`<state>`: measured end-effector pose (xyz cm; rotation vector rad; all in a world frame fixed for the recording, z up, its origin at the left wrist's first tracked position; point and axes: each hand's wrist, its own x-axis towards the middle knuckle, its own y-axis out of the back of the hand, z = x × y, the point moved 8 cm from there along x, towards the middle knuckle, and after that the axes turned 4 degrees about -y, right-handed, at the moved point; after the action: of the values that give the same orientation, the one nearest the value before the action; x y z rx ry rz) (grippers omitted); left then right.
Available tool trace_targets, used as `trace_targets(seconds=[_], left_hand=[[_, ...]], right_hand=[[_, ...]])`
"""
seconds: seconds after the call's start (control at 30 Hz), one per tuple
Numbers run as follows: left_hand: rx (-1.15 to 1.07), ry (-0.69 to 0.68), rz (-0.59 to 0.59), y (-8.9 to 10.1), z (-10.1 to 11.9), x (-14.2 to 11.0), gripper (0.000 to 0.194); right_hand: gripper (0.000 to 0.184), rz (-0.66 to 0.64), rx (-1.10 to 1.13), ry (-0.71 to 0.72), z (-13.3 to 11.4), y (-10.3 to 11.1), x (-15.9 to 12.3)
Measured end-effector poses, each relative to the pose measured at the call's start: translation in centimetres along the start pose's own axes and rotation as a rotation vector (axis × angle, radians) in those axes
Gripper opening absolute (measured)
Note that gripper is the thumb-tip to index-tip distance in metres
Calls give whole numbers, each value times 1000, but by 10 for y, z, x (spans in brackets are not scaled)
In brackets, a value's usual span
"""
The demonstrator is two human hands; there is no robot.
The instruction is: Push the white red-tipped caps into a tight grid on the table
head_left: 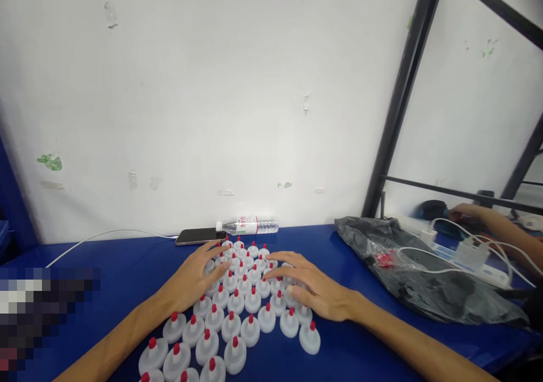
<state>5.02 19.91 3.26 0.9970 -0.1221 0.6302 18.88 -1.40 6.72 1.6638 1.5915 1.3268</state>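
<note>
Several white bottle caps with small red tips [253,300] stand upright in a close cluster on the blue table [339,348]. My left hand [199,271] rests against the left side of the cluster, fingers stretched out over the caps. On the opposite side, my right hand [311,286] lies with its fingers spread over and beside more of them. Neither hand grips a cap. Some caps are partly hidden under my fingers, and the nearest ones run off the bottom of the view.
Behind the caps lie a phone [197,236] on a white cable and a clear plastic bottle [254,225] on its side. To the right are a grey plastic bag [407,280], a power strip [479,260] with chargers, and a black metal frame [401,99]. Another person's arm [496,223] reaches in beyond it.
</note>
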Motion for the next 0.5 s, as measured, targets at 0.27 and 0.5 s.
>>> trace_targets(seconds=[0.27, 0.5], left_hand=[[112, -62, 0, 2, 5, 3, 46], [136, -103, 13, 1, 7, 4, 39]], right_hand=[[38, -1, -49, -12, -4, -3, 4], [33, 10, -47, -47, -1, -3, 4]])
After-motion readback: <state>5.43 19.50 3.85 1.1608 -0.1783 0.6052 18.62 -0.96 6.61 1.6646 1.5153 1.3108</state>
